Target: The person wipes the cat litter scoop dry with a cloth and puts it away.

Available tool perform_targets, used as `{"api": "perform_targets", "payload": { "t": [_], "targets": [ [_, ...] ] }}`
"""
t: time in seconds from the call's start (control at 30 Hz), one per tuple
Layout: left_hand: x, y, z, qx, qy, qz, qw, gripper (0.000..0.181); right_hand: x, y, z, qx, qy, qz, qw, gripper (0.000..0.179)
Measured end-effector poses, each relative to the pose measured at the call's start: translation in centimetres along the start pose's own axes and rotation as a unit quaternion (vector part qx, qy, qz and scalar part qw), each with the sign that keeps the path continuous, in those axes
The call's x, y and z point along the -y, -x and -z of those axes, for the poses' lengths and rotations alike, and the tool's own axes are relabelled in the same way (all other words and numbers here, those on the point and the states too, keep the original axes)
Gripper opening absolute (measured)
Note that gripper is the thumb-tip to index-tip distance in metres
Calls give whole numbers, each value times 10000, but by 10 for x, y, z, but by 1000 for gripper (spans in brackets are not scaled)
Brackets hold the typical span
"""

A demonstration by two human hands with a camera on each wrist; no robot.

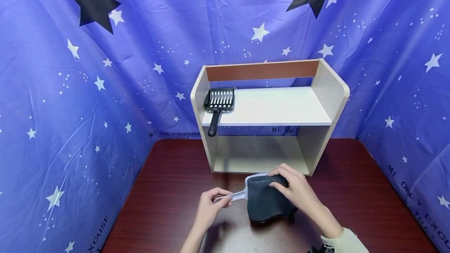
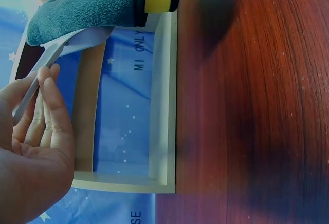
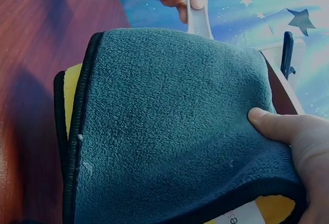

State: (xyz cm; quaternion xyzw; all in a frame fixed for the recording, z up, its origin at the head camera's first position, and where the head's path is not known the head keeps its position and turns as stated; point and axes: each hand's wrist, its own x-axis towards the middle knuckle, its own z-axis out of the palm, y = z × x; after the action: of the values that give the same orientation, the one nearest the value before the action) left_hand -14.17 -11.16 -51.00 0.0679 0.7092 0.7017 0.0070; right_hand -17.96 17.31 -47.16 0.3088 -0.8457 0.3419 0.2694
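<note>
A pale grey-lilac scoop [image 1: 240, 195] is held above the table in front of the shelf unit, its head mostly hidden by a cloth. My left hand [image 1: 211, 207] pinches the end of its handle between thumb and fingers. The dark grey-green plush cloth [image 3: 175, 111] is folded over the scoop's head; its yellow inner side and black edging show in both wrist views. My right hand [image 1: 297, 190] grips cloth and scoop together from the right, thumb [image 3: 267, 124] pressing the plush side. The right fingers behind the cloth are partly hidden.
A two-tier wooden shelf unit [image 1: 267, 124] stands at the back of the dark red table [image 1: 168, 190]. On its upper board, at the left, lies a black slotted scoop [image 1: 218, 104], handle overhanging the front edge. A blue star-patterned curtain [image 1: 140, 69] surrounds the table.
</note>
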Motion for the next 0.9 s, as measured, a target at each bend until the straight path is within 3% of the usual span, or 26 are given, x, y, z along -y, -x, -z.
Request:
{"api": "perform_targets", "payload": {
  "t": [0.4, 0.9],
  "targets": [
    [-4, 4, -9, 76, -48, -56, 9999, 19, 3, 6, -10, -256, 998, -299, 9942, 38],
    [-8, 5, -10, 216, -189, -466, 9985, 19, 10, 8, -19, -710, 1361, -1023, 9828, 51]
  ]
}}
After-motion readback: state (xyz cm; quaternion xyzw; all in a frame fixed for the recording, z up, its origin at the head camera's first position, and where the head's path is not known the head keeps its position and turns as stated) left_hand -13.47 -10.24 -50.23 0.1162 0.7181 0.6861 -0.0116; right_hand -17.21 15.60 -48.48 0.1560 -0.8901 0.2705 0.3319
